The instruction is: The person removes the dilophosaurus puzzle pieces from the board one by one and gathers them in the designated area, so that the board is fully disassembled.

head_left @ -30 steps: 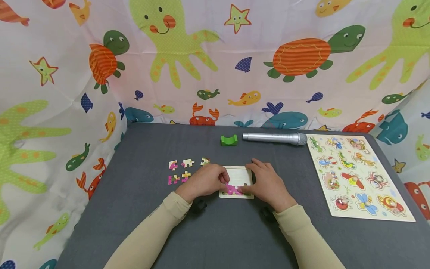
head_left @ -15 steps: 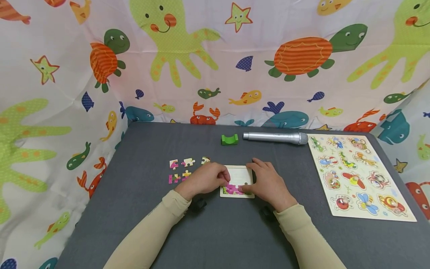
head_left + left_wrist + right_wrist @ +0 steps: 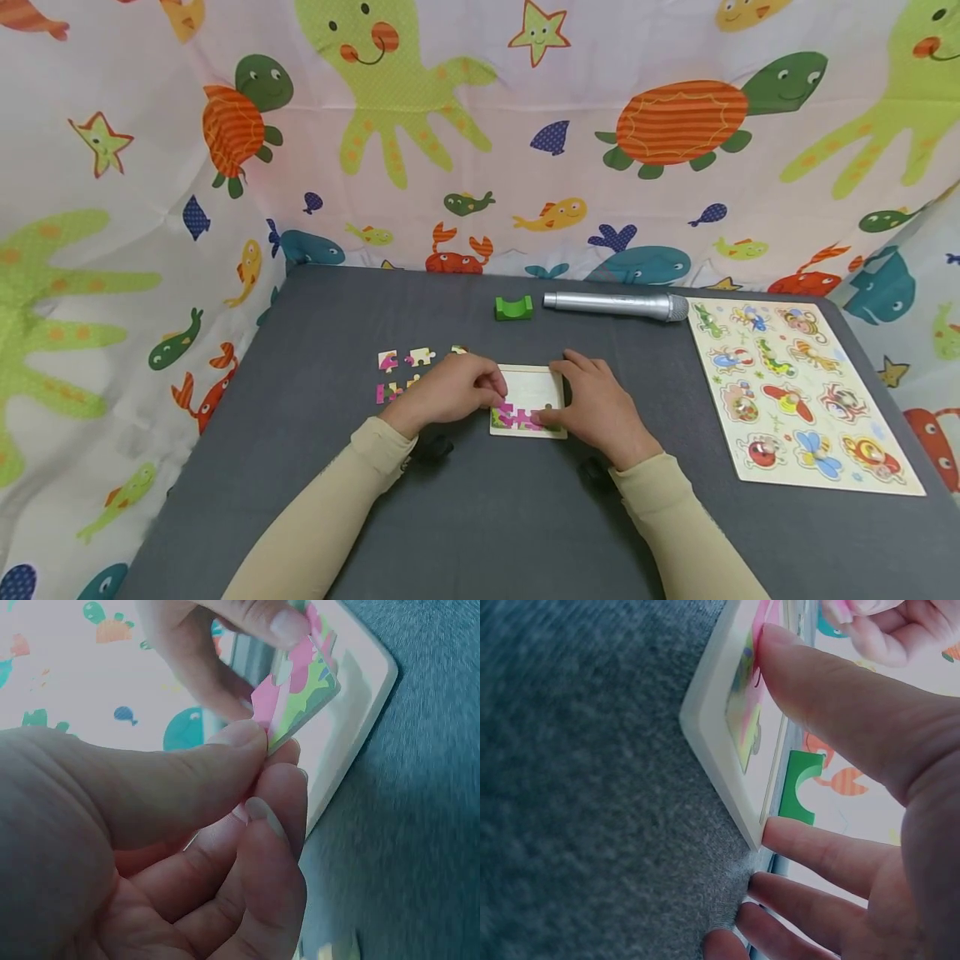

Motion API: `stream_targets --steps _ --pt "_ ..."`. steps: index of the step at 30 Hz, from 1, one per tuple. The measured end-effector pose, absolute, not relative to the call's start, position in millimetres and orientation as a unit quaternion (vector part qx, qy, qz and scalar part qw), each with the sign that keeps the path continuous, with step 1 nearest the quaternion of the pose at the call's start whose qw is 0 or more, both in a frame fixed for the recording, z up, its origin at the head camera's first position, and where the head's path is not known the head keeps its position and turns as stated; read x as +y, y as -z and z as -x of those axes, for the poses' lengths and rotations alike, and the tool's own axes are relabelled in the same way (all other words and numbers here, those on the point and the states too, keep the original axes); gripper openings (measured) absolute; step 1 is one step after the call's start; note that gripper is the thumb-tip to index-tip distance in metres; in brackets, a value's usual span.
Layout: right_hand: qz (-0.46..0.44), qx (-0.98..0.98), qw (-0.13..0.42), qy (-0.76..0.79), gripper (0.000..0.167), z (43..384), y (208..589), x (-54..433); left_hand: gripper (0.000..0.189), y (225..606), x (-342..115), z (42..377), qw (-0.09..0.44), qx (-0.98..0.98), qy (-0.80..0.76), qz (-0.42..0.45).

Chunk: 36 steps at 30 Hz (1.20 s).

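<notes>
A small light wooden puzzle tray (image 3: 531,375) lies in front of me, with pink and green jigsaw pieces (image 3: 521,419) along its near side. My left hand (image 3: 450,390) is at the tray's left edge. In the left wrist view its thumb and forefinger pinch a pink and green puzzle piece (image 3: 300,694), tilted at the tray's near-left corner. My right hand (image 3: 602,412) steadies the tray's right side. Its thumb (image 3: 810,671) presses on the pieces, while the straight forefinger (image 3: 821,847) touches the tray's outer edge and the other fingers spread over the table.
Loose puzzle pieces (image 3: 387,361) lie left of the tray, some partly behind my left hand. Beyond the tray are a green notched block (image 3: 513,309) and a silver microphone (image 3: 607,305). A large insect picture board (image 3: 806,400) lies at the right. A printed sea-animal curtain (image 3: 465,125) surrounds the table.
My left hand has shifted slightly left, so more of the tray's near-left corner and its green piece shows. The right hand stays on the tray. The head view has tilted a little.
</notes>
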State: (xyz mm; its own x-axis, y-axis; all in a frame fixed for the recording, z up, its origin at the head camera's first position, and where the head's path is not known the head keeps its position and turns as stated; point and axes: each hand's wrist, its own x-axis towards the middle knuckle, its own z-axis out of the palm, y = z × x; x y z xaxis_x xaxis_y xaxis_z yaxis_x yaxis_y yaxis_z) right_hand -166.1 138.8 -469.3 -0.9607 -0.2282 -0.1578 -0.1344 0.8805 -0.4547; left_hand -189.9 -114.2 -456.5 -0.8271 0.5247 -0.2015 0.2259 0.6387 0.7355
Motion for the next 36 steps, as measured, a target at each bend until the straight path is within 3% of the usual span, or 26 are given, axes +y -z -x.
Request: stream_targets --steps 21,36 --pt "0.095 0.963 0.111 0.226 0.085 165.3 471.9 139.2 0.005 464.1 -259.1 151.5 0.201 0.893 -0.385 -0.118" --pt "0.098 0.963 0.111 0.226 0.086 165.6 469.3 138.5 0.006 465.4 -276.6 148.4 0.196 0.899 -0.374 -0.115"
